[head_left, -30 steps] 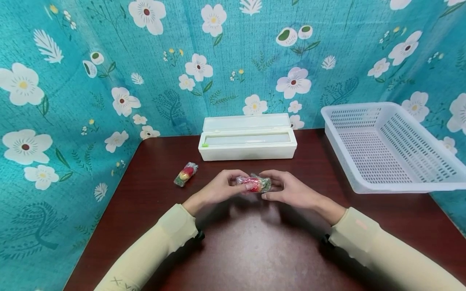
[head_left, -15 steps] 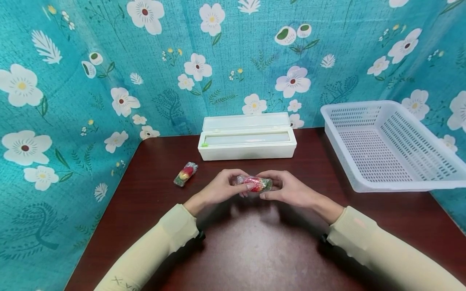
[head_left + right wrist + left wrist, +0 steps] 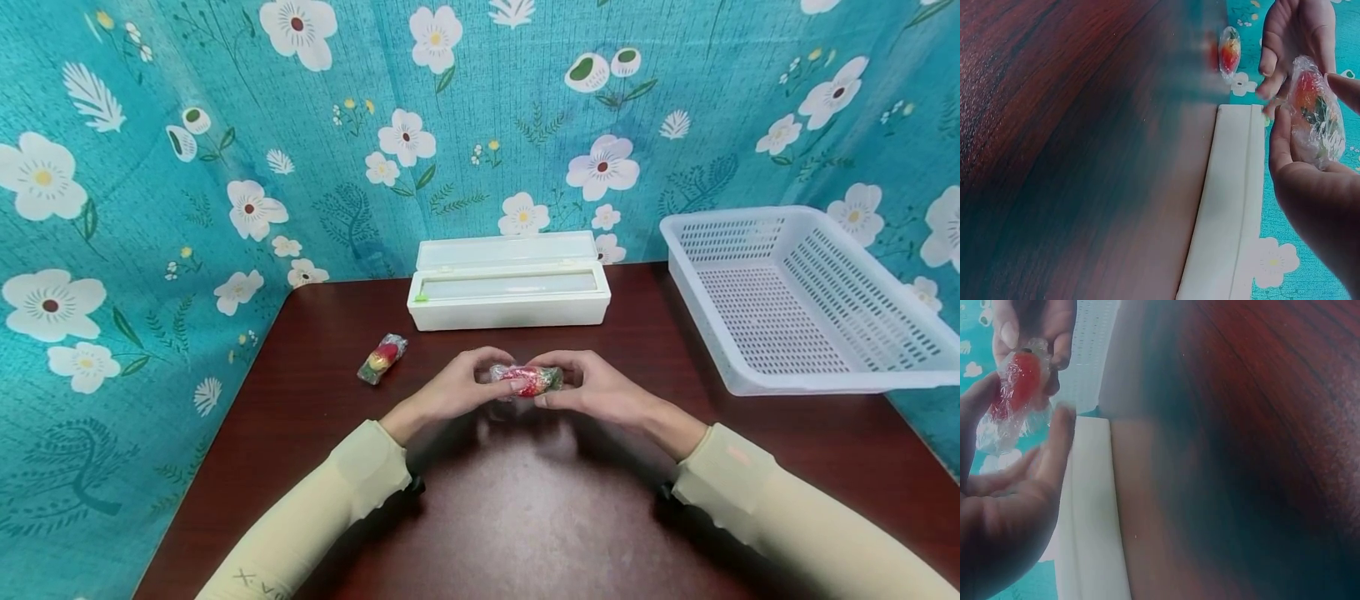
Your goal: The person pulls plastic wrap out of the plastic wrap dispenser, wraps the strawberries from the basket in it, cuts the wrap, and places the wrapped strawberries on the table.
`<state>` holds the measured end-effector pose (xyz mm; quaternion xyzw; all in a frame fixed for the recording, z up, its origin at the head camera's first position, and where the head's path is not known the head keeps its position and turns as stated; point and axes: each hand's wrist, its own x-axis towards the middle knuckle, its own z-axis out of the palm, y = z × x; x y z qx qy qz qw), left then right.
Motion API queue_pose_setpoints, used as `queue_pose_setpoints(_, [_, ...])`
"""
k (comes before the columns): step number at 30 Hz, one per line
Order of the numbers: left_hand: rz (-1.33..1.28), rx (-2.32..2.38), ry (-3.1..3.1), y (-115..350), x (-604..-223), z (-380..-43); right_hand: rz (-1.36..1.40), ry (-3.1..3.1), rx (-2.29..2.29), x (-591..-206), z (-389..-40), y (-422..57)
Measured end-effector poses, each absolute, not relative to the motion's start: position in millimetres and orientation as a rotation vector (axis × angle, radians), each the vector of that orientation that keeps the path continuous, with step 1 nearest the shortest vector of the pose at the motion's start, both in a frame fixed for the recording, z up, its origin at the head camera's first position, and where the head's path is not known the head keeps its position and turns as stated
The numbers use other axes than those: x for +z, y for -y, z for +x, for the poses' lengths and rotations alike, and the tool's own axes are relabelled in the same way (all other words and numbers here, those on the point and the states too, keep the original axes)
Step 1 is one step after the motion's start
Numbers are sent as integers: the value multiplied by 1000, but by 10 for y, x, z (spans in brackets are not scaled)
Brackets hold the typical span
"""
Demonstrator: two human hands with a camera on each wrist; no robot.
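Between both hands, above the table, is a red, yellow-tinged strawberry [image 3: 534, 381] with a green end, wrapped in crinkled clear cling film. My left hand [image 3: 467, 382] pinches its left end, thumb across the front in the head view. At the green end, my right hand [image 3: 592, 385] holds it between thumb and fingers. Glossy film [image 3: 996, 434] bunches out past the left fingers in the left wrist view. From the right wrist, green leaves show through the wrapped strawberry's film [image 3: 1315, 112]. Another wrapped red-and-yellow piece [image 3: 382, 359] lies on the table, left of the hands.
A long white cling film dispenser [image 3: 510, 316] stands behind the hands, its clear lid [image 3: 507, 251] raised and a green slider at its left end. At the right is a white perforated plastic basket [image 3: 738, 377]. A teal flowered cloth [image 3: 480, 108] hangs behind the dark red table [image 3: 525, 517].
Both hands keep their hold on the wrapped strawberry, which has turned slightly and shifted a little to the right. The fingers have moved slightly around it; the other things stay put.
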<state>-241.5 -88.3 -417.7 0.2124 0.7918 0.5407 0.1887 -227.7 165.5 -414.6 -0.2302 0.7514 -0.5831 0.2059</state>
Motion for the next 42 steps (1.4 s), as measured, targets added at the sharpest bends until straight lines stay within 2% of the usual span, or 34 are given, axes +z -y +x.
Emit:
queue_pose_setpoints(6, [590, 1558, -2174, 887, -4207, -2411, -708, -2163, -1579, -4183, -2277, -1635])
queue_pose_setpoints(13, [553, 1671, -2048, 892, -4241, -2402, -952, -2496, -1321, -4206, -2231, -1564])
queue_pose_setpoints(19, [622, 1635, -2006, 906, -4220, -2414, -1071, -2590, -1254, -4166, -2192, -1509])
queue_pose_setpoints(32, [589, 1648, -1966, 856, -4140, -2457, -1085, -2573, -1343, -4127, -2222, -1532])
queue_pose_setpoints(42, [352, 1801, -1938, 808, -4105, -2412, -1031, -2557, -1281, -4111, -2253, -1588])
